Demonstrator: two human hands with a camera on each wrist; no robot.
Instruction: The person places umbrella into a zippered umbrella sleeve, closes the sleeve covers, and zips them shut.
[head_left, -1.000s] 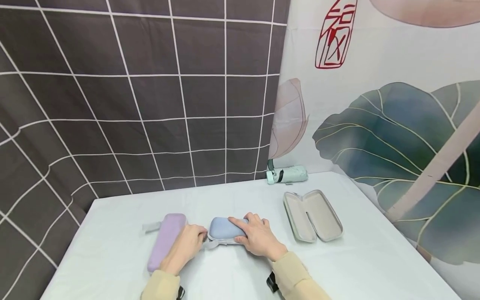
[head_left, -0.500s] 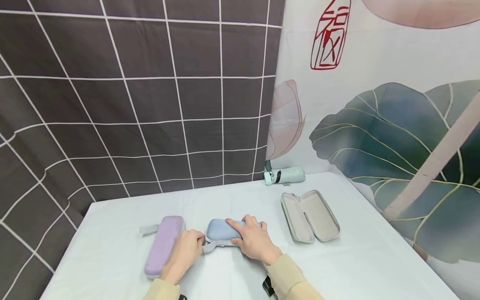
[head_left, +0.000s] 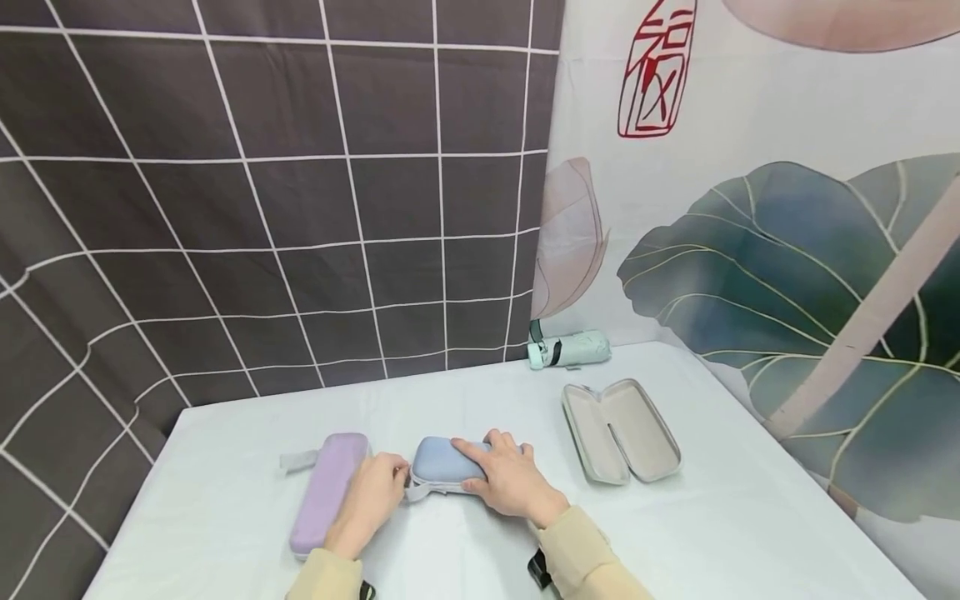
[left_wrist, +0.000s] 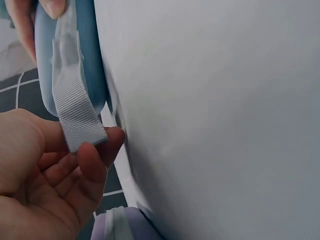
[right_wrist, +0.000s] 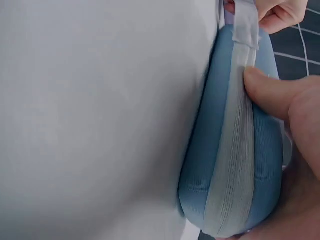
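A blue zip-up case (head_left: 441,461) lies on the white table, its grey zipper (right_wrist: 234,145) running along the side. My right hand (head_left: 512,479) holds it, fingers over the top and the thumb (right_wrist: 270,92) against the side by the zipper. From the case's left end hangs a grey ribbon strap (left_wrist: 75,95). My left hand (head_left: 378,492) is at that end, thumb and fingertips curled at the strap's loose end. The case looks closed along the part of the zipper that shows.
Just left of my left hand lies a purple case (head_left: 330,496) with a grey tab (head_left: 298,460). To the right, an unzipped case (head_left: 645,433) lies spread, showing its beige inside. A mint-green folded umbrella (head_left: 581,348) rests at the table's back edge, before the hanging cloths.
The head view has shifted slightly. Both hands stay at the blue case in nearly the same places; the left fingers have moved only a little.
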